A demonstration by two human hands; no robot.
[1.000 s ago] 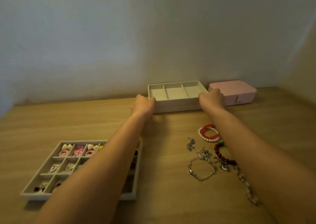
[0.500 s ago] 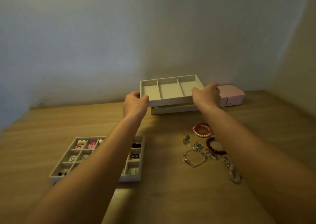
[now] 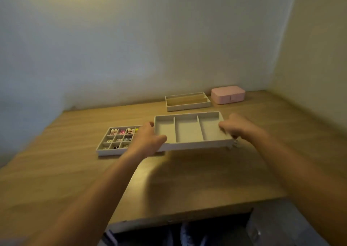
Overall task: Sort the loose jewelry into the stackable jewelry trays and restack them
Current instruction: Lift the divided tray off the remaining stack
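Three-slot tray [image 3: 187,131] is up off the table [image 3: 65,170], dead ahead at 12, carried level btwn both hands. L hand [image 3: 148,140] grips the near-left corner at 9 of the tray: thumb hooked over the rim, other fingers out of sight, prob. underneath. R hand [image 3: 238,127] grips the right edge at 3, fingers curled round it, though it's blurred so can't say exactly how. A grip on each end makes sense: a wide, shallow tray would tip from one side.

All 3 slots are bare, nothing sorted into it yet.

At 10 o'clock, flat on the table, sits the grid tray [image 3: 110,151], its small cells w/ little pink and white pieces in them. It lies partly behind the L hand.

Back at 12, near the wall, is the long-slot tray [image 3: 187,107], also w/o contents as far as I can see. Pink box [image 3: 228,94] is just beside it at 1, lid down.

A bit of loose jewelry [image 3: 233,145] peeks out under the tray's near-right corner, rest hidden beneath. My read: the tray is held close to that pile so pieces go in w/ a short reach. It needs setting down beside the chains, not on them.
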